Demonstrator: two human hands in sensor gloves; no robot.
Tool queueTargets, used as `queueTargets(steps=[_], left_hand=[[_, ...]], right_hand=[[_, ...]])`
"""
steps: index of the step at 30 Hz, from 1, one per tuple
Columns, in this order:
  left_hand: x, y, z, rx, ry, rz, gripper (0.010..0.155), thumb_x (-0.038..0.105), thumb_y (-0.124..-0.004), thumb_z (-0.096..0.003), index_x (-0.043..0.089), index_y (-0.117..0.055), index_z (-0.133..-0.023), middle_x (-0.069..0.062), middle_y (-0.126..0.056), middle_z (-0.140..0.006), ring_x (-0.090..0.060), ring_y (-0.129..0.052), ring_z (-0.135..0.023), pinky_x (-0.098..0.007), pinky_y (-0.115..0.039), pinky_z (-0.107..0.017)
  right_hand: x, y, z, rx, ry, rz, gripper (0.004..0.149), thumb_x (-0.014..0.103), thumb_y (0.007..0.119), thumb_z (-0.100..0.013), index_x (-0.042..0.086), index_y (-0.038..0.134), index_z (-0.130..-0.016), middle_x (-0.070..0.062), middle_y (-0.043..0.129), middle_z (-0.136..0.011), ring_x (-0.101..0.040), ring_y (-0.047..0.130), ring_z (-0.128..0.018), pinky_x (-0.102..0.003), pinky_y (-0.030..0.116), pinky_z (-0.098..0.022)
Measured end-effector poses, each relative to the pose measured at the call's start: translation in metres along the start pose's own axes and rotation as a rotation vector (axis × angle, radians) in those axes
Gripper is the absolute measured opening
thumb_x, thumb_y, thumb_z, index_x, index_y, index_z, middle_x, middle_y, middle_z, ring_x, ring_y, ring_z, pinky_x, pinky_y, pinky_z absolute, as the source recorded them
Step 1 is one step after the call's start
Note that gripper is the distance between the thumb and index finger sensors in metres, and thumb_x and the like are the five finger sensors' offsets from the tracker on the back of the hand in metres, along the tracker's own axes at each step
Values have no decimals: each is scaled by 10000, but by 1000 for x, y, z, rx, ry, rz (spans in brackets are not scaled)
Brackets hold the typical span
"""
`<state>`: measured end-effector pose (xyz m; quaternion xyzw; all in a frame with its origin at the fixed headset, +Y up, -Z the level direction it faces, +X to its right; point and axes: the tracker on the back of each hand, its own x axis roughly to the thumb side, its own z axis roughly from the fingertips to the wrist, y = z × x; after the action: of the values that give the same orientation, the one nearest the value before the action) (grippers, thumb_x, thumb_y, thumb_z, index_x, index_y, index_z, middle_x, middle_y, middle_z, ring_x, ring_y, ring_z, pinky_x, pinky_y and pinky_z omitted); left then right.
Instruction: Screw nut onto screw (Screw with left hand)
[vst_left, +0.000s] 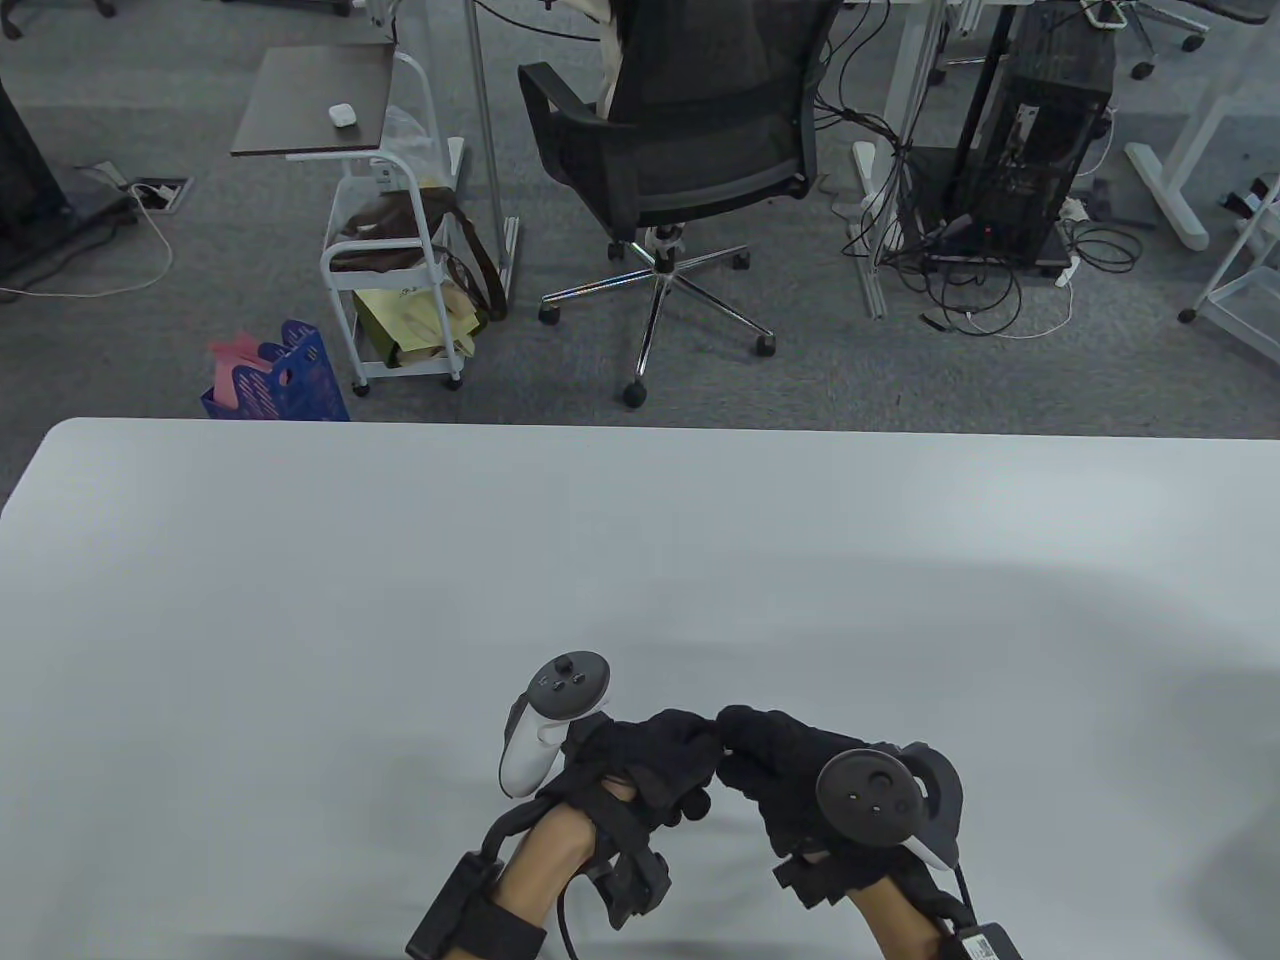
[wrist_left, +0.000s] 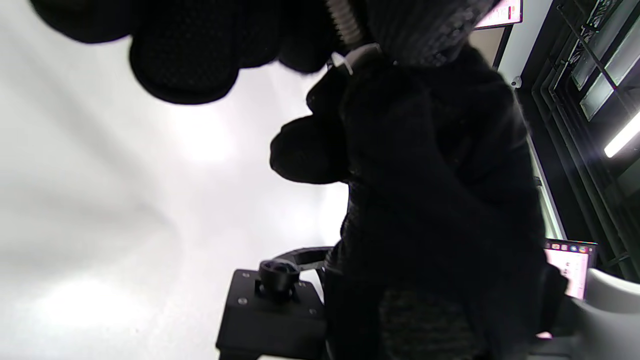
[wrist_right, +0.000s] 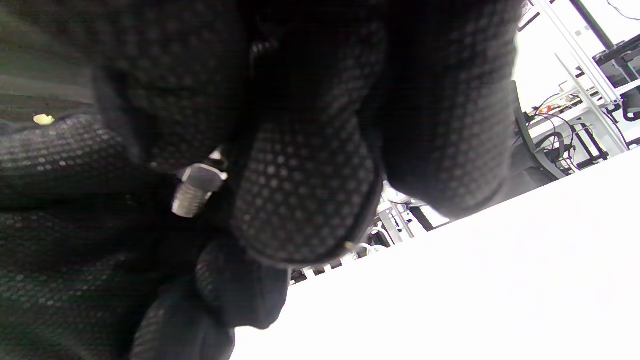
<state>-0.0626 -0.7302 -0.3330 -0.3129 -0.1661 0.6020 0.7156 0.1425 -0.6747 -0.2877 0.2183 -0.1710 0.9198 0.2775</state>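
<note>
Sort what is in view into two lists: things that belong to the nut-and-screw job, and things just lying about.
Job:
- left hand
- right hand
- screw, threaded end showing between the gloved fingers
- nut, on the screw
- table

Lying about:
- office chair
- side cart
- blue crate
- computer tower
</note>
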Motion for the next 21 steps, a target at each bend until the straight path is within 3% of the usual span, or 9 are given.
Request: queueTargets(steps=[4, 6, 11, 15, 18, 21], left_hand=[[1, 0, 0, -41, -6, 17, 582, 358, -711, -454, 43, -619, -934, -269, -677, -860, -441, -831, -607, -560, -683, -452], [0, 0, 1, -39, -10, 25, 667, 421, -705, -453, 52, -558, -988, -271, -662, -878, -442, -824, -623, -558, -680, -463], [0, 0, 0, -20, 4, 4, 576, 384, -704, -451, 21, -709, -898, -283, -726, -826, -456, -853, -574, -571, -693, -433], [1, 0, 0, -43, -3, 14, 573, 361, -711, -452, 40, -639, -922, -271, -685, -854, -442, -833, -603, -562, -683, -450], [-1, 0, 1, -39, -17, 40, 664, 437, -692, -454, 55, -574, -984, -271, -665, -877, -444, -822, -624, -558, -678, -464], [0, 0, 0, -1, -9, 25, 612, 403, -682, -453, 28, -682, -936, -286, -713, -842, -460, -845, -588, -571, -689, -440]], right_hand=[[1, 0, 0, 2, -2, -2, 479, 364, 921, -280, 193, 892, -726, 5, 1055, -584, -82, 1163, -265, -367, 1030, -307], [1, 0, 0, -2, 0, -5, 480, 362, 921, -279, 191, 892, -726, 3, 1056, -582, -84, 1163, -265, -368, 1029, -305], [0, 0, 0, -1, 2, -6, 479, 362, 920, -280, 191, 891, -728, 3, 1055, -583, -84, 1163, -264, -368, 1029, -306], [1, 0, 0, -4, 1, -7, 479, 363, 919, -280, 191, 891, -727, 2, 1055, -583, -83, 1163, -265, -368, 1029, -305], [0, 0, 0, -7, 2, -6, 479, 361, 920, -280, 189, 892, -726, 1, 1055, -583, -83, 1163, -264, -368, 1029, -306], [0, 0, 0, -6, 4, -5, 478, 362, 919, -281, 191, 892, -727, 2, 1055, -583, -83, 1163, -265, -367, 1029, -306]])
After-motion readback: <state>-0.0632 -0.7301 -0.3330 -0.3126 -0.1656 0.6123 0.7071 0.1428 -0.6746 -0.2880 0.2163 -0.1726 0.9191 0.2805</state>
